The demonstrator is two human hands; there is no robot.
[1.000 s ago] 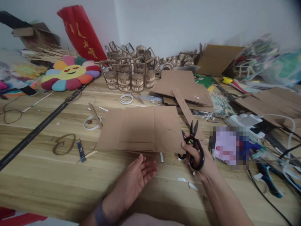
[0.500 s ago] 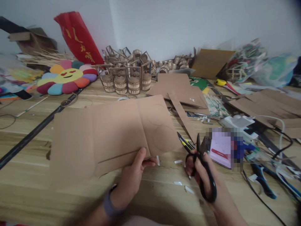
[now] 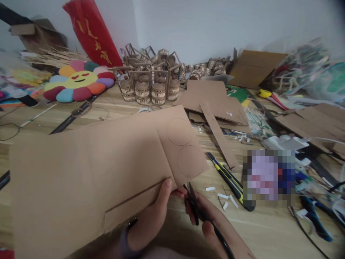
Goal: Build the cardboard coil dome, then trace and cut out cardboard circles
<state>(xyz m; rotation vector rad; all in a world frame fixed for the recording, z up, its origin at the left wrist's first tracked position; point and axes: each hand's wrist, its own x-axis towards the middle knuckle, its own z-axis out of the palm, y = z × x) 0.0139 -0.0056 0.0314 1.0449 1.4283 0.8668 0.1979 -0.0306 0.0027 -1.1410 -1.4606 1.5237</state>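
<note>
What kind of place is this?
Probably a craft workspace: you can see scissors, cardboard with two circles drawn on it, and lots of little buckets further back.

The wooden table (image 3: 272,230) bears a cutter knife (image 3: 230,181) and white scraps (image 3: 210,189).

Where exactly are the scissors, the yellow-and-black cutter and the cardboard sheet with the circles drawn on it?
Scissors (image 3: 193,204): head view, on the dark blades.
Yellow-and-black cutter (image 3: 229,180): head view, on the middle of its handle.
Cardboard sheet (image 3: 126,158): head view, on its broad middle panel.
</note>
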